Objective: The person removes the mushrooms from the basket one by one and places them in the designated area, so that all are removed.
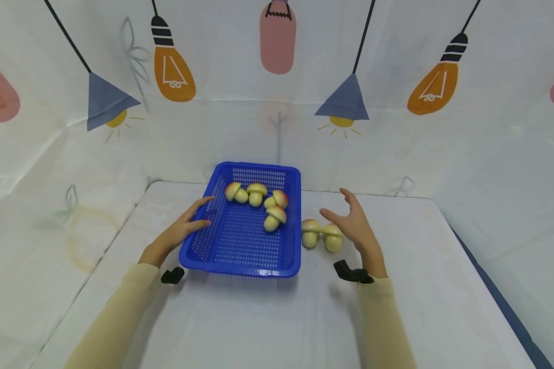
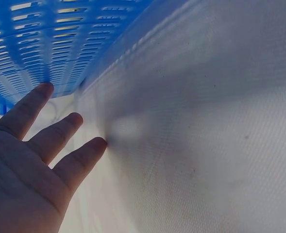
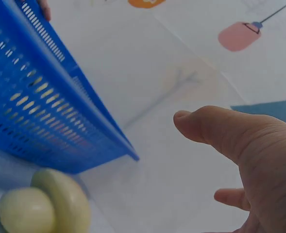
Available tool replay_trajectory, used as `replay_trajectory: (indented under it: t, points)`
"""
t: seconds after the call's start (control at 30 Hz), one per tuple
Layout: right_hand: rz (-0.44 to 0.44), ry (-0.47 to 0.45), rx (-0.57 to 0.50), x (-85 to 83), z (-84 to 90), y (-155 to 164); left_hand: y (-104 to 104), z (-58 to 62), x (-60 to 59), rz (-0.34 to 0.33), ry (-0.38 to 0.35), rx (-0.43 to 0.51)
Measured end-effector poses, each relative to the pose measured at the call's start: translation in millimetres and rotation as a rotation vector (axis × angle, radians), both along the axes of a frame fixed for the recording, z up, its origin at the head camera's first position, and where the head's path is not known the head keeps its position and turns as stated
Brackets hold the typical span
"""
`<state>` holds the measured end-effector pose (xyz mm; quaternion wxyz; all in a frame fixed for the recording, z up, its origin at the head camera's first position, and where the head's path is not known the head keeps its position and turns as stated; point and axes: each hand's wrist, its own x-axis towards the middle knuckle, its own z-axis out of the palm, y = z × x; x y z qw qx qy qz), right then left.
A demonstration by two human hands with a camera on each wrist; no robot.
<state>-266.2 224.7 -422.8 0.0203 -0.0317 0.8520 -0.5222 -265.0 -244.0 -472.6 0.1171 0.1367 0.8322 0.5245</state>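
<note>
Left hand (image 1: pixel 184 228): fingers straight and spread, holding nothing. It sits against the outer left wall of the blue basket (image 1: pixel 212 246), fingertips at the rim; thumb looks to touch the wall in the head view. Left wrist view shows the fingers (image 2: pixel 60 133) flat and extended beside the basket's slotted side (image 2: pixel 41 43), with the white table cover (image 2: pixel 196 145) filling the rest of that frame.

Right hand (image 1: pixel 351 223): also holding nothing, fingers relaxed and slightly spread, palm turned toward the basket. It hovers just right of two mushroom toys on the table, nearest one (image 1: pixel 333 236) just beside the palm, second one (image 1: pixel 310 233) to its left, close by the basket's right wall. Can't tell whether the hand touches the nearest one. Right wrist view: thumb (image 3: pixel 215 128) extended, one of those mushrooms (image 3: pixel 45 206) lying at lower left next to the basket corner (image 3: pixel 60 126).

Inside the basket: four more mushroom toys clustered in the far right part, one at the back left of the group (image 1: pixel 236 192), one in the middle (image 1: pixel 256 193), one with a reddish cap (image 1: pixel 277 199), one nearer the front (image 1: pixel 274 218).

Both arms wear pale yellow sleeves (image 1: pixel 115 318); a black wrist mount (image 1: pixel 351 272) shows at the right wrist. Basket stands on the white table (image 1: pixel 443 287), backdrop printed with lamps and bulbs (image 1: pixel 173 66).
</note>
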Motion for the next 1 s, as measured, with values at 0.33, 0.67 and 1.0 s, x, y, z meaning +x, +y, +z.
replay_trajectory:
  t: [0.33,0.67,1.0]
  points:
    - [0.056,0.015,0.033,-11.4,24.4,-33,0,-1.4,-1.4,-0.008,0.003,0.002]
    - [0.177,-0.009,0.036,-20.4,39.9,-72,1,0.9,-2.2,-0.014,0.018,-0.003]
    - [0.256,-0.056,-0.022,-29.6,41.8,-100,0,-0.8,-3.6,-0.009,0.017,0.01]
